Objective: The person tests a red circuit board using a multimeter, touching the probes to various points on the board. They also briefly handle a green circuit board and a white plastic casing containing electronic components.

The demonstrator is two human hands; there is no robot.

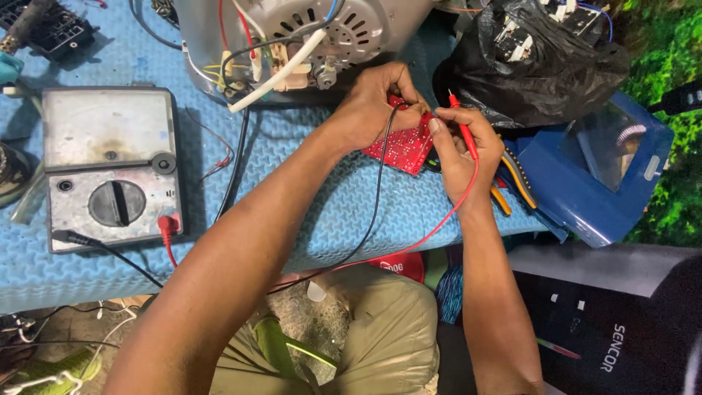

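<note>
The person's left hand (376, 102) is closed on a thin black test probe (401, 110), its grip clamped around the probe, whose tip rests on a small red printed circuit board (398, 146). The right hand (462, 150) pinches a slim red test probe (462, 128), grip clamped on it, the tip just beside the board's upper edge. The board lies on the blue textured mat covering the table (329, 212), between both hands. A black lead (376, 197) and a red lead (431, 234) trail down off the table's edge. A grey analogue multimeter with a round dial (110, 168) sits well apart to the left. A grey metal motor housing (307, 36) stands behind the hands, near a crumpled black plastic bag (541, 73).
</note>
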